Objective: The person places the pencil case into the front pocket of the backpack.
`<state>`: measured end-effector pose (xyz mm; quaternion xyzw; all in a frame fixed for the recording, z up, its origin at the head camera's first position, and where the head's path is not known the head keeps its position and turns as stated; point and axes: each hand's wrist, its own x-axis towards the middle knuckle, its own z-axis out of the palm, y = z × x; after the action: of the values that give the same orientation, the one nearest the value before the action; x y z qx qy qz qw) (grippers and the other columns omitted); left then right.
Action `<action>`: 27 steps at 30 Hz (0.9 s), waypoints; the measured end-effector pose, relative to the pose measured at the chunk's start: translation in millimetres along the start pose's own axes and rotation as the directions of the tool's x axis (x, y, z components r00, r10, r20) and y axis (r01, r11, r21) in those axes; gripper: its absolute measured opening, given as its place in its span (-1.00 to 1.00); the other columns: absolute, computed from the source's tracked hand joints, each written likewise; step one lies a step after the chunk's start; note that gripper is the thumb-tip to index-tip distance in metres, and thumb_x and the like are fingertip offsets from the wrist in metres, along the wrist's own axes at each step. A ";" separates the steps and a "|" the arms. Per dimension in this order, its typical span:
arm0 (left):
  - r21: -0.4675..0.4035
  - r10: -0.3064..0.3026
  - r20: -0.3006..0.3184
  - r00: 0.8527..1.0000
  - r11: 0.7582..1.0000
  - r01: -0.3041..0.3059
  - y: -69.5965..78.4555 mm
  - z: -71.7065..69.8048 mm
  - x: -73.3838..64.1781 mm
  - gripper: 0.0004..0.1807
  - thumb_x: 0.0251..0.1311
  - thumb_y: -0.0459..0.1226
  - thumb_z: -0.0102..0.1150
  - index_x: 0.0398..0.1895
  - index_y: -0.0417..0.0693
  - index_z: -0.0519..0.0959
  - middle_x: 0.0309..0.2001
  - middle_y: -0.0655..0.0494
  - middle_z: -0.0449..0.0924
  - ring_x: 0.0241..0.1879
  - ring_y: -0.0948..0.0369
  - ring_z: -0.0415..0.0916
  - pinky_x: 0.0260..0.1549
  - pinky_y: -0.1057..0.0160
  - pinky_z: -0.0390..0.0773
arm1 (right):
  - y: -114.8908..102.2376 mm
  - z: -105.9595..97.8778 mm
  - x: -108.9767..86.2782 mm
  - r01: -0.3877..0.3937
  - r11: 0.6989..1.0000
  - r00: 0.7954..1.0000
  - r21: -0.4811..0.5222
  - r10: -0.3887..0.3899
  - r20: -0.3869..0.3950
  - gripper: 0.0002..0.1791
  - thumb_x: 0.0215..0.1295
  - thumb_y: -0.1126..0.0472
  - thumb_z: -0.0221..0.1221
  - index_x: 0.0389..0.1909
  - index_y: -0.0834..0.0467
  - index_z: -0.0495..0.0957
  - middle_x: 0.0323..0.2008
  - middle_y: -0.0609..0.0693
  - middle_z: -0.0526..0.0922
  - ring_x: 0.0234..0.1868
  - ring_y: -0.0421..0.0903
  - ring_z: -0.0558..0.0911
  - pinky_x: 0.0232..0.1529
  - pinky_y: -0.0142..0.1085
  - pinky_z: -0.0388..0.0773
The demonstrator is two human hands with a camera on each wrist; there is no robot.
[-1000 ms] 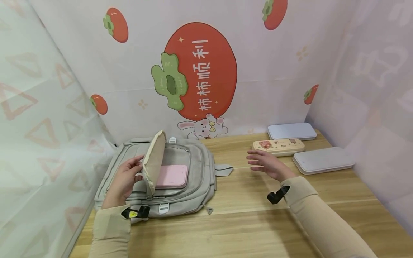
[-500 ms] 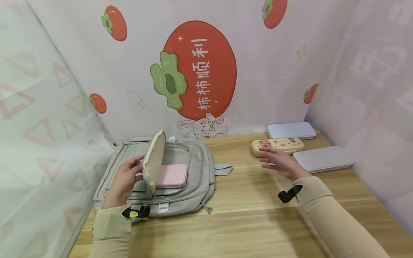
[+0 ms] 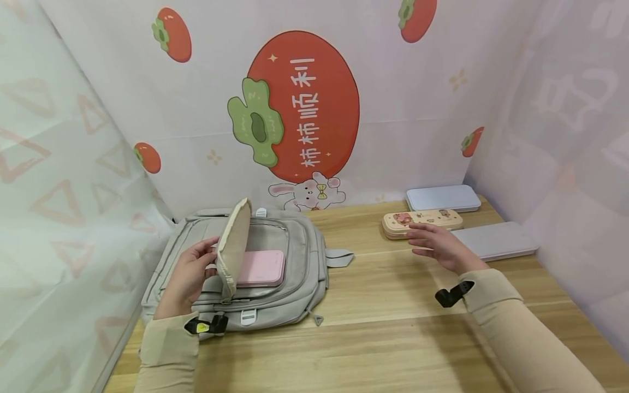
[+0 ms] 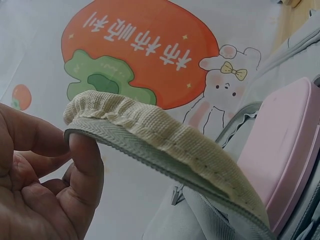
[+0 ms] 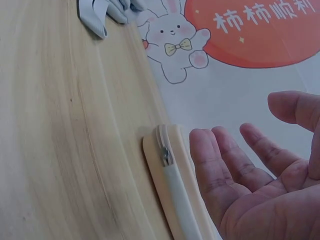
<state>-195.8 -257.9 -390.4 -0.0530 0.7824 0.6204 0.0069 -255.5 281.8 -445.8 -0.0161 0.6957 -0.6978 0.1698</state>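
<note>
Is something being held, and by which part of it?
The left hand pinches the backpack flap by its zippered edge; the right hand holds nothing.

Head view: left hand (image 3: pixel 189 271) at 8 o'clock, thumb and fingers pinching; right hand (image 3: pixel 446 251) at 4 o'clock, fingers loosely extended, thumb apart; both forearms (image 3: pixel 169 349) sleeved.

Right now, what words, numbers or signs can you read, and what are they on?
"柿柿顺利": white writing on the big red fruit on the back cloth.
Pale marks on the right-hand cloth: too faint to read.
Any print on the pink case or cream patterned case: too small to read.
</note>
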 end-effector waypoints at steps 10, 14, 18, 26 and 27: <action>0.000 0.010 0.019 1.000 1.000 -0.010 -1.6 -1.7 1.0 -0.49 0.61 -0.43 -0.20 0.53 -0.42 0.17 -0.13 0.15 0.42 -0.24 0.36 0.47 -0.37 0.36 0.58 | -5.6 -23.7 -10.3 0.007 1.000 0.999 0.005 -0.006 -0.033 -0.40 0.66 0.31 -0.14 0.55 0.49 -0.06 -0.17 -0.33 0.63 -0.09 -0.36 0.64 0.00 -0.33 0.64; -0.007 0.009 0.031 0.999 1.000 -0.008 -2.4 -3.1 1.5 -0.49 0.61 -0.43 -0.21 0.54 -0.42 0.15 -0.13 0.16 0.42 -0.24 0.36 0.47 -0.37 0.35 0.58 | -7.0 -33.6 -15.0 -0.009 1.000 0.999 -0.002 0.008 -0.045 -0.37 0.67 0.30 -0.13 0.58 0.46 -0.08 -0.16 -0.34 0.62 -0.10 -0.38 0.63 0.00 -0.34 0.64; -0.007 0.006 0.031 1.000 1.000 -0.005 -2.2 -2.6 1.5 -0.49 0.61 -0.42 -0.20 0.54 -0.42 0.15 -0.12 0.15 0.41 -0.24 0.35 0.47 -0.37 0.35 0.59 | -5.1 -42.2 -19.0 -0.030 0.999 0.998 0.037 0.032 -0.057 -0.33 0.67 0.24 -0.09 0.59 0.43 -0.10 -0.17 -0.34 0.64 -0.10 -0.38 0.63 0.00 -0.37 0.63; 0.007 0.003 0.017 1.000 1.000 -0.003 0.8 0.7 0.2 -0.49 0.61 -0.42 -0.19 0.53 -0.43 0.17 -0.12 0.12 0.40 -0.23 0.35 0.46 -0.37 0.36 0.57 | 0.8 -55.8 -26.6 -0.038 0.998 0.995 0.044 0.042 -0.086 -0.28 0.67 0.18 -0.05 0.59 0.42 -0.13 -0.20 -0.36 0.65 -0.09 -0.37 0.65 0.00 -0.36 0.64; 0.008 0.003 0.017 1.000 1.000 -0.004 0.9 0.9 0.1 -0.49 0.61 -0.42 -0.20 0.53 -0.43 0.18 -0.12 0.12 0.41 -0.23 0.35 0.46 -0.37 0.36 0.57 | 1.3 -57.6 -27.4 -0.036 0.998 0.995 0.044 0.040 -0.088 -0.28 0.67 0.18 -0.06 0.59 0.42 -0.14 -0.20 -0.36 0.65 -0.09 -0.38 0.65 0.00 -0.35 0.64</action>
<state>-196.0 -256.8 -389.7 -0.0463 0.7850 0.6176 0.0127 -244.3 344.5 -443.0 0.0317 0.6876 -0.7092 0.1524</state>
